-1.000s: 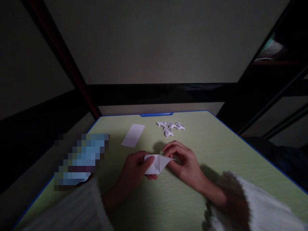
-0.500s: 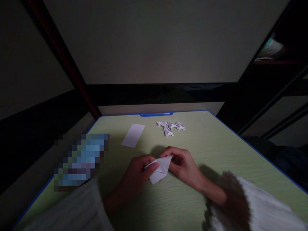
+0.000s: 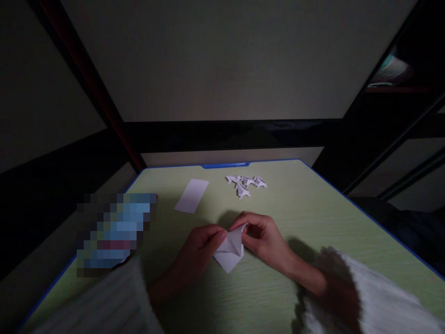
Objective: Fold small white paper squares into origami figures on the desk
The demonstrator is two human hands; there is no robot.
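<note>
A partly folded white paper piece (image 3: pixel 231 250) is held just above the green table (image 3: pixel 313 222) between both hands. My left hand (image 3: pixel 200 253) pinches its left edge with thumb and fingers closed. My right hand (image 3: pixel 266 239) pinches its upper right corner, fingers curled over it. The paper's lower point hangs toward the tabletop. White fuzzy sleeves cover both forearms.
A flat white paper rectangle (image 3: pixel 192 195) lies further back on the left. Several small finished paper figures (image 3: pixel 246 184) sit in a cluster at the back centre. A blurred blue object (image 3: pixel 114 232) rests at the left edge. The table has a blue rim (image 3: pixel 225 165).
The folded paper has been turned between the hands, from lying sideways with a point to the right to hanging with a point downward. Both hands shifted slightly closer together.
</note>
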